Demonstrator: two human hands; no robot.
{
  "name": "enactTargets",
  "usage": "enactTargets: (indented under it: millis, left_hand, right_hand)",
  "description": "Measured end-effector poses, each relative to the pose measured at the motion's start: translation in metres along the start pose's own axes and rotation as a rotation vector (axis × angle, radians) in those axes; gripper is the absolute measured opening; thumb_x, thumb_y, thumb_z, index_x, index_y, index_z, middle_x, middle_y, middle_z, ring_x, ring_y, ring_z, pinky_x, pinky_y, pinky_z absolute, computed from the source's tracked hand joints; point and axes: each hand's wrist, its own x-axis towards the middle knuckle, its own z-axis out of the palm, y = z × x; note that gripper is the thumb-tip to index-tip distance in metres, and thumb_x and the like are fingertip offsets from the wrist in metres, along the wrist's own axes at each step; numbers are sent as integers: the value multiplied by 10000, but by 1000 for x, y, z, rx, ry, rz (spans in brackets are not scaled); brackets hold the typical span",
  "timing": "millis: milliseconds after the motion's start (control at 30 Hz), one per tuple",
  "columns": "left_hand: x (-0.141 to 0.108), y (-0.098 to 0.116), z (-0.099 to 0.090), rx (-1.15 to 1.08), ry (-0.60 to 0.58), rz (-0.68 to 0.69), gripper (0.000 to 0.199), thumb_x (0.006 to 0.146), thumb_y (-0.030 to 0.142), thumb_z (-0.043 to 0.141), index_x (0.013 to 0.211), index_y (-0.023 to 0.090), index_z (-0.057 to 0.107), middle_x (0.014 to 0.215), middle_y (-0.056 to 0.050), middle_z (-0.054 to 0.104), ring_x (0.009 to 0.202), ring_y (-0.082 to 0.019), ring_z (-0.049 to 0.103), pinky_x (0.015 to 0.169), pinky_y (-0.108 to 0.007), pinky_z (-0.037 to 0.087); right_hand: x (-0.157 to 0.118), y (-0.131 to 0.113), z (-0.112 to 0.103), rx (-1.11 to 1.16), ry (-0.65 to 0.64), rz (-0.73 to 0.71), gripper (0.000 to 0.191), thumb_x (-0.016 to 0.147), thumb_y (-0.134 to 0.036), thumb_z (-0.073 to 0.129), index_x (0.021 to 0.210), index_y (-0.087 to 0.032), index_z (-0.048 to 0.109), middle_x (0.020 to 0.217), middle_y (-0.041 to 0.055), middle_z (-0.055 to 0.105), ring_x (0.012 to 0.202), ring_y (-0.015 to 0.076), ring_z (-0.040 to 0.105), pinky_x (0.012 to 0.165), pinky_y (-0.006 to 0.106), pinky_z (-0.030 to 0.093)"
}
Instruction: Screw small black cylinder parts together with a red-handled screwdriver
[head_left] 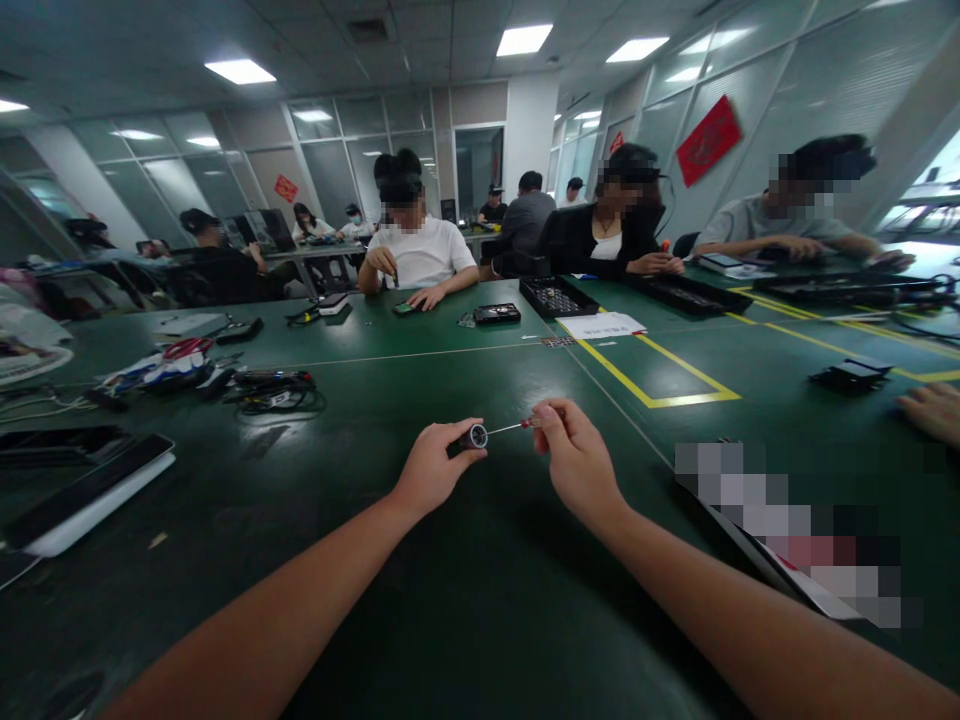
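Note:
My left hand (439, 462) is closed round a small dark cylindrical part (475, 437) with a pale ring at its end, which faces right. Pinched in my right hand (571, 448) is a screwdriver (528, 423) with a red and clear handle. Its thin metal shaft points left, and the tip meets or nearly meets the ringed end; contact is too small to tell. Both hands are held above the green table (465, 560). What lies inside the ring cannot be made out.
Bundled cables (277, 390) lie on the left, near a black and white device (94, 490). A black tray (559, 297) and white paper (602, 326) sit ahead. A small black part (851, 374) lies right, by another person's hand (930, 410). Several people work across the table.

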Motion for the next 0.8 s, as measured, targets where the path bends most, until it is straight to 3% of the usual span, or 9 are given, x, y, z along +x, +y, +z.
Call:
enactTargets:
  millis: [233,433,667,800]
  left_hand:
    - [0,4,-1,23,-11,3,418,836,243,755,1241,292,664,1121,-35,717,1007,-257,630,964,-432,454]
    - [0,7,-2,52,-43,7,400,836,256,764,1223,281,667,1091,-27,723,999,-253,620,1055,-485,370]
    - [0,5,-2,70,-29,5,400,832,242,761,1219,281,671,1074,-27,726,974,-251,625,975,-438,421]
    - [0,6,-1,91,-66,17,382,833,254,767,1202,286,677,1117,-26,721,1040,-254,625,1046,-480,368]
  right_hand:
    - [-6,-3,2,59,-32,-19,304,999,-477,425,940,-226,587,674,-17,573,634,166,560,611,297,428]
    - [-4,-4,1,-19,-7,13,407,987,-525,424,827,-218,636,583,-25,508,544,160,500,536,295,364]
    - [-7,2,2,64,-58,1,286,957,-335,421,1123,-216,620,757,4,587,717,192,575,649,316,436]
    - [-6,2,3,25,-50,0,287,980,-390,403,1051,-223,625,732,3,588,671,188,557,643,322,431]
